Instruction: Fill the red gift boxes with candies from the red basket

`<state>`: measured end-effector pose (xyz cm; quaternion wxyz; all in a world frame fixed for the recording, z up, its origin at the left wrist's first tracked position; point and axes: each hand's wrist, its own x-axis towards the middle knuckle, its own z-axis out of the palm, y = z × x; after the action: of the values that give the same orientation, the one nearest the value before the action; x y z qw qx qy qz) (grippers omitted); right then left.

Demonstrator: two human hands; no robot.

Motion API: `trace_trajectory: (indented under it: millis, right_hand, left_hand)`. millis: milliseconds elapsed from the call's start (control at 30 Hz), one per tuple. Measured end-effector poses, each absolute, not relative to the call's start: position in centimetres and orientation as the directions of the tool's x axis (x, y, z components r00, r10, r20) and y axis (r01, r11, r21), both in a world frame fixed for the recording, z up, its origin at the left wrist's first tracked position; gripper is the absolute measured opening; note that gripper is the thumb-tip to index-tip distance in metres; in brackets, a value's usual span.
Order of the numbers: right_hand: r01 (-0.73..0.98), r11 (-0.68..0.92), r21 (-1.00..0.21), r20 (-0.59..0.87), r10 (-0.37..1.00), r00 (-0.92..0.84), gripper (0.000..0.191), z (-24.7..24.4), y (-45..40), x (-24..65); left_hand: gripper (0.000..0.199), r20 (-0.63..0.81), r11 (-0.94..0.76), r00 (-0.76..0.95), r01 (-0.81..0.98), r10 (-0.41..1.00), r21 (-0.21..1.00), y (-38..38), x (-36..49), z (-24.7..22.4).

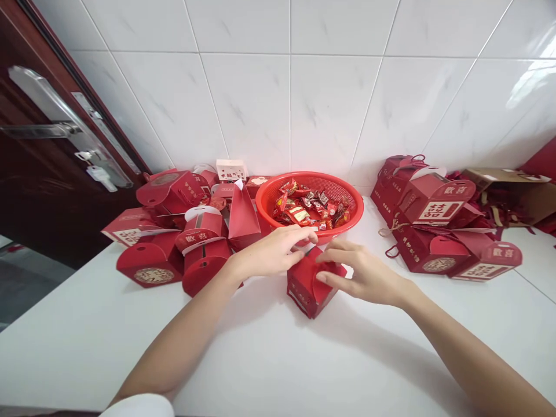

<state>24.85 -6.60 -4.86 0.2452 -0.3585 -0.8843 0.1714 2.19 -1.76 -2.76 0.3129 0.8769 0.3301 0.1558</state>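
A small red gift box (313,289) stands on the white table in front of me, turned at an angle, with printed characters on its near side. My left hand (278,249) is at the far left of its top, fingers bent and pinched at the upper edge. On the right, my right hand (362,269) grips the top and right side with curved fingers and thumb. My fingers partly cover the box's top. Just beyond my hands sits a red plastic basket (358,214) holding wrapped candies (299,211).
Several red gift boxes (150,263) are heaped at left, with a small white box (231,169) behind. More red boxes (438,208) are stacked at right beside an open cardboard carton (499,176). A tiled wall (243,98) bounds the table (260,359); a door (43,174) stands at left.
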Motion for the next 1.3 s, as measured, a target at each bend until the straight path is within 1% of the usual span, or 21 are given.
trace_trajectory:
  millis: [100, 167, 233, 300, 400, 467, 567, 700, 800, 900, 1067, 1200, 1300]
  right_hand:
    - [0.588, 0.683, -0.435, 0.168, 0.702, -0.692, 0.01, -4.2, -6.4, 24.6]
    - [0.588, 0.677, -0.442, 0.134, 0.698, -0.704, 0.009, -3.9, -6.4, 25.1]
    - [0.545, 0.696, -0.468, 0.132, 0.665, -0.735, 0.005, -3.6, -6.7, 25.6]
    - [0.479, 0.729, -0.488, 0.112, 0.597, -0.794, 0.012, -3.4, -7.2, 26.0]
    - [0.432, 0.743, -0.512, 0.008, 0.507, -0.862, 0.024, -3.4, -7.9, 26.1]
    - [0.441, 0.722, -0.533, -0.056, 0.49, -0.87, 0.029, -3.4, -8.1, 26.0]
    - [0.48, 0.704, -0.522, -0.097, 0.511, -0.854, 0.025, -3.6, -8.1, 25.5]
    - [0.602, 0.668, -0.438, -0.098, 0.63, -0.771, 0.012, -3.8, -8.3, 24.9]
    - [0.64, 0.668, -0.38, -0.08, 0.665, -0.742, 0.013, -3.8, -8.6, 24.6]
    - [0.645, 0.707, -0.288, -0.075, 0.655, -0.752, 0.021, -3.7, -9.0, 24.4]
    - [0.684, 0.715, -0.145, -0.087, 0.679, -0.729, 0.029, -3.8, -9.5, 24.0]
    - [0.704, 0.709, -0.034, -0.077, 0.701, -0.709, 0.035, -4.4, -9.7, 23.8]
    - [0.671, 0.74, 0.033, -0.029, 0.672, -0.74, 0.036, -4.8, -10.0, 23.9]
  left_hand:
    - [0.017, 0.036, -0.497, 0.655, 0.535, 0.755, 0.683, -1.2, 1.8, -3.0]
    - [0.017, -0.014, -0.448, 0.623, 0.578, 0.782, 0.682, -0.7, 1.6, -3.4]
    - [0.019, -0.066, -0.424, 0.604, 0.629, 0.794, 0.652, -0.4, 1.5, -3.7]
    - [0.02, -0.112, -0.417, 0.594, 0.674, 0.797, 0.61, -0.2, 1.5, -4.0]
    - [0.019, -0.139, -0.43, 0.596, 0.702, 0.791, 0.568, -0.4, 1.8, -4.0]
    - [0.018, -0.153, -0.425, 0.588, 0.718, 0.794, 0.552, -0.7, 2.0, -3.9]
    - [0.018, -0.203, -0.378, 0.546, 0.76, 0.813, 0.529, -1.2, 2.6, -3.8]
    - [0.035, -0.27, -0.329, 0.504, 0.802, 0.82, 0.499, -1.7, 3.2, -3.8]
    - [0.044, -0.289, -0.292, 0.47, 0.82, 0.834, 0.492, -1.8, 3.5, -3.9]
    - [0.044, -0.284, -0.293, 0.462, 0.827, 0.84, 0.48, -1.6, 3.6, -4.4]
    - [0.044, -0.28, -0.33, 0.455, 0.857, 0.845, 0.396, -1.4, 3.8, -5.4]
    - [0.045, -0.262, -0.335, 0.456, 0.854, 0.851, 0.399, -1.3, 3.8, -5.7]
    - [0.046, -0.272, -0.325, 0.448, 0.858, 0.852, 0.397, -1.3, 3.8, -5.7]
